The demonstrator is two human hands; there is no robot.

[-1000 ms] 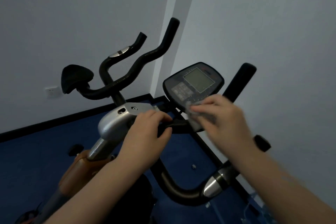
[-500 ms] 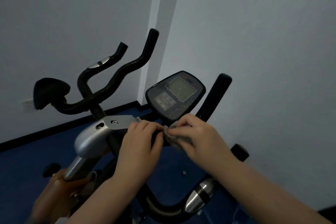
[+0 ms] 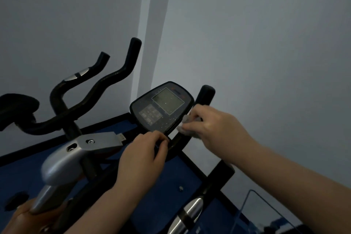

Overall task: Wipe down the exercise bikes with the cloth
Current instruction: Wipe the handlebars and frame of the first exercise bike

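Observation:
The exercise bike's black console (image 3: 161, 108) with a grey screen and keypad tilts toward me at the centre; its face is speckled with dust. My right hand (image 3: 214, 127) is closed around a small grey cloth (image 3: 187, 125) and presses it against the console's lower right edge, beside the right handlebar grip (image 3: 205, 94). My left hand (image 3: 142, 156) grips the black bar just under the console's lower edge. Black handlebars (image 3: 98, 89) curve up at the left above the silver stem housing (image 3: 60, 163).
Pale walls meet in a corner directly behind the bike. Blue floor (image 3: 15, 178) with a black skirting line lies below. A black pad (image 3: 17, 106) sits at the far left. A clear plastic edge (image 3: 264, 211) shows at the lower right.
My right hand has carried the cloth from below the console, near my left hand, up to the console's right edge. The left hand keeps its hold on the bar.

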